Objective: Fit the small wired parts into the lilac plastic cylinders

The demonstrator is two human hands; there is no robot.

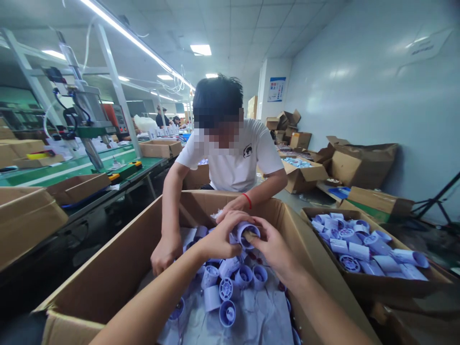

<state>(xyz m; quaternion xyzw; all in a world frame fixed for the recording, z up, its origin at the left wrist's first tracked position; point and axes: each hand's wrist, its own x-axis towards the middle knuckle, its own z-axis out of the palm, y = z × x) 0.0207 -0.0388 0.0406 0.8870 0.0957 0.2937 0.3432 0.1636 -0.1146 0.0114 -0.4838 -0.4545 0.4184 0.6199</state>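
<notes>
My left hand curls around the left side of a pale purple plastic cup-shaped housing, its open end facing me. My right hand grips the same housing from the right, with a thumb at or inside the rim. Under my hands, several similar plastic housings lie loose on crumpled white paper in a large cardboard box. Some show their open ends, others their slotted bases.
Across the box, a co-worker in a white shirt reaches in with both hands. A second box of housings stands at right. At left, a press machine stands on a green workbench. A tripod is far right.
</notes>
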